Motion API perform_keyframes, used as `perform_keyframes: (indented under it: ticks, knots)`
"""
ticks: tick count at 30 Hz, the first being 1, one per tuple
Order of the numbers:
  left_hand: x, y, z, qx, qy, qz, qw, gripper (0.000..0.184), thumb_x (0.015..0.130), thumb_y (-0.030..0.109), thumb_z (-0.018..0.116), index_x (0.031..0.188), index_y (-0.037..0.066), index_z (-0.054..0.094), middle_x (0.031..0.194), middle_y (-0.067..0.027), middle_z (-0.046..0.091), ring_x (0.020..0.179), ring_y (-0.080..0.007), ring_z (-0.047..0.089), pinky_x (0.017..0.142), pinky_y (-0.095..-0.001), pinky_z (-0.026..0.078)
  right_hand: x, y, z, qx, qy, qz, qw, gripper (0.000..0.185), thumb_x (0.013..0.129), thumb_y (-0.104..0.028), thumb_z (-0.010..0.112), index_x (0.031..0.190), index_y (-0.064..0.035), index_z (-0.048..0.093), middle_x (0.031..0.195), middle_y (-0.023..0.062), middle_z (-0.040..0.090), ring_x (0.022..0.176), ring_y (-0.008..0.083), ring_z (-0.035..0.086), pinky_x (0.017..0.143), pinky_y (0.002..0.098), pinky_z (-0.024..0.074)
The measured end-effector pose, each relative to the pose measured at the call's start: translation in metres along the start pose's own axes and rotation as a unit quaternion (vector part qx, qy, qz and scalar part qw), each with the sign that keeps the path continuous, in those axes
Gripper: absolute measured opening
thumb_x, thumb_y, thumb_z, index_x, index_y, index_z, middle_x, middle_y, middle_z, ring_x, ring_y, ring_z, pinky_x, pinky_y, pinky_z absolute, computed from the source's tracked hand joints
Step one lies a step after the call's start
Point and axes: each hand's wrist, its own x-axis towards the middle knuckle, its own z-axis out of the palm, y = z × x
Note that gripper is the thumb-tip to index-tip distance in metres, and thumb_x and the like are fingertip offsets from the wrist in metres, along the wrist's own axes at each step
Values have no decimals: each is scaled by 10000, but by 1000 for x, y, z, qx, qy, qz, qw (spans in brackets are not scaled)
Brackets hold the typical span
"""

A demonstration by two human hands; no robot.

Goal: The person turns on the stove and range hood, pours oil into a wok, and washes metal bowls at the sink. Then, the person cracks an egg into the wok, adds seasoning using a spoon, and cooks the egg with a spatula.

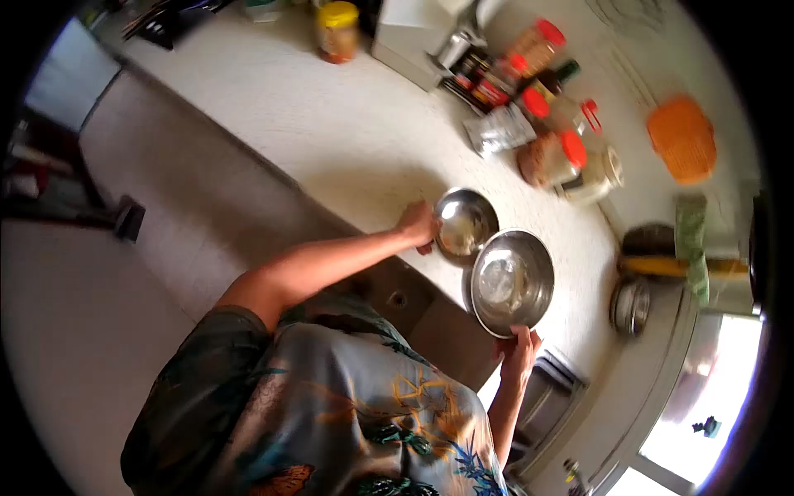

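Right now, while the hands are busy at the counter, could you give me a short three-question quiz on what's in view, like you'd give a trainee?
1. While the left hand grips the smaller metal bowl, what does the right hand grip? A) a glass jar; B) the larger metal bowl; C) a green cloth.
2. True or false: the yellow-lidded jar stands apart from the red-lidded jars.
3. Fill in the color: the item hanging on the wall beyond the jars is ____.

Key: 1. B; 2. True; 3. orange
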Motion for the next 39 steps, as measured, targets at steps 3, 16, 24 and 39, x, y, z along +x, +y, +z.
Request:
perform_keyframes:
  ticks: [3, 16, 24, 39]
  knots:
    - [-21, -19, -26, -72, 40, -32, 996, 309, 830, 158, 489, 698, -121, 510, 488, -151, 547, 399, -207, 566, 360, -301, 479, 9, -28, 26, -25, -42, -5, 999, 208, 707, -204, 529, 705, -15, 442, 523, 95, 479, 370, 186, 484, 304, 282, 367]
    - [-183, -221, -225, -325, 316, -67, 889, 227, 793, 169, 522, 769, -43, 444, 551, -143, 522, 436, -221, 575, 381, -305, 494, 26, -37, 245, -100, -273, -31, 956, 215, 721, -164, 468, 705, 49, 497, 556, 175, 554, 377, 190, 497, 310, 276, 388]
    - [-266, -222, -327, -178, 422, -117, 881, 217, 757, 120, 485, 716, -91, 511, 550, -151, 535, 431, -226, 575, 373, -307, 466, -7, -29, 429, -72, -346, -24, 935, 233, 759, -193, 457, 677, 20, 505, 545, 146, 539, 368, 171, 455, 315, 279, 361]
    - [-209, -283, -505, -206, 496, -70, 841, 260, 763, 181, 532, 632, -43, 543, 505, -43, 476, 417, -112, 460, 377, -264, 400, 38, -16, 670, -108, -412, -39, 904, 220, 791, -171, 476, 779, 47, 505, 592, 136, 558, 427, 160, 500, 345, 269, 385]
